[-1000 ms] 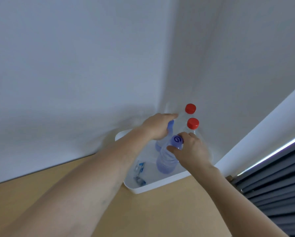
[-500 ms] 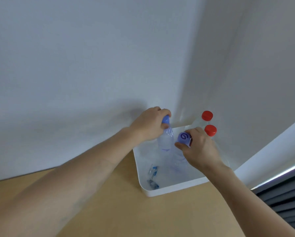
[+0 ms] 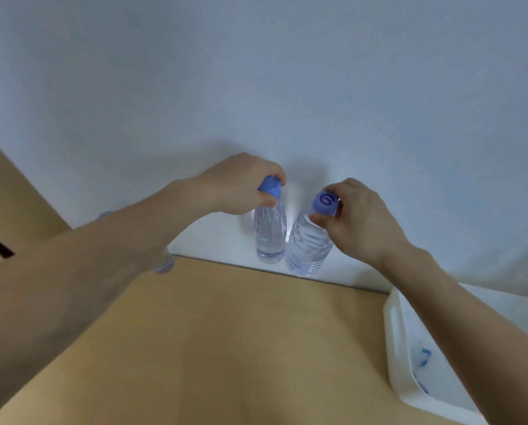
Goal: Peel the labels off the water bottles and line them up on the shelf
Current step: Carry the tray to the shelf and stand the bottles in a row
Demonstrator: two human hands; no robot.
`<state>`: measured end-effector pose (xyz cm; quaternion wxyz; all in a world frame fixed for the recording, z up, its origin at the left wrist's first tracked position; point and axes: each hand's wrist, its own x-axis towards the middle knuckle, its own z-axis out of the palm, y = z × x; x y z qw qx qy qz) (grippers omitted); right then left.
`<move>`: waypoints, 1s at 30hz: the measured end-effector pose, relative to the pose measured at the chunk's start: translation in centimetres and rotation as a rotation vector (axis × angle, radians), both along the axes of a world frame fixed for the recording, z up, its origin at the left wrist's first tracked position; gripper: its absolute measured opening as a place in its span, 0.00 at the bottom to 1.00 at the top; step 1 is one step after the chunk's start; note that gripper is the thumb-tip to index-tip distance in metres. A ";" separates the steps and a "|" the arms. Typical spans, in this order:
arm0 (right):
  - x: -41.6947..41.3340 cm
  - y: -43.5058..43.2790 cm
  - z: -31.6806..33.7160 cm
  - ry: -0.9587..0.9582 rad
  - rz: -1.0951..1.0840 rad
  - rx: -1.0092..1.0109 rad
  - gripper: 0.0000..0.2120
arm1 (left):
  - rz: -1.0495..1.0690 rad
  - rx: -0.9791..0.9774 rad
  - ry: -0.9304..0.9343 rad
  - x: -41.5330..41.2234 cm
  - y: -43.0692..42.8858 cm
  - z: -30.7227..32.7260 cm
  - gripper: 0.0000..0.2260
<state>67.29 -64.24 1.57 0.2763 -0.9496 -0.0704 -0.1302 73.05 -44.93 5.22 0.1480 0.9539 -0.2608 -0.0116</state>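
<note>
Against wall, two bottles [image 3: 270,233] upright.

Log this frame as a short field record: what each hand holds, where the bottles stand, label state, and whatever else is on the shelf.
left hand: left hand, grip closed on the cap of the left bottle
right hand: right hand, grip closed on the cap of the right bottle
bottle position: both upright, side by side at the back of the wooden shelf, against the white wall
labels: none visible on either bottle
third bottle: partly hidden behind the left forearm
white bin: at right, blue scraps inside
</note>
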 end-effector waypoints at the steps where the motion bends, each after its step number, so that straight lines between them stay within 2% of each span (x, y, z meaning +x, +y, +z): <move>1: 0.9 2.0 -0.9 0.034 0.033 0.006 0.13 | 0.034 0.013 0.019 0.4 2.1 -0.8 0.15; 7: 4.8 12.9 -5.0 0.195 0.172 0.011 0.12 | 0.198 0.044 0.116 2.4 13.0 -5.6 0.15; 14: 8.0 20.8 -7.0 0.289 0.232 -0.082 0.11 | 0.215 0.097 0.179 4.4 19.0 -9.5 0.14; 22: 9.8 22.7 -8.0 0.341 0.166 -0.091 0.13 | 0.145 0.096 0.145 5.7 20.6 -11.2 0.12; 26: 9.6 22.2 -7.8 0.353 0.150 -0.076 0.23 | 0.098 0.219 0.094 6.1 20.0 -10.9 0.16; 28: 8.9 21.4 -7.5 0.357 0.164 -0.064 0.25 | 0.111 0.182 0.049 5.8 19.3 -10.0 0.17; 30: 8.3 20.0 -6.9 0.342 0.156 -0.063 0.24 | 0.166 0.054 -0.020 5.2 18.3 -8.5 0.15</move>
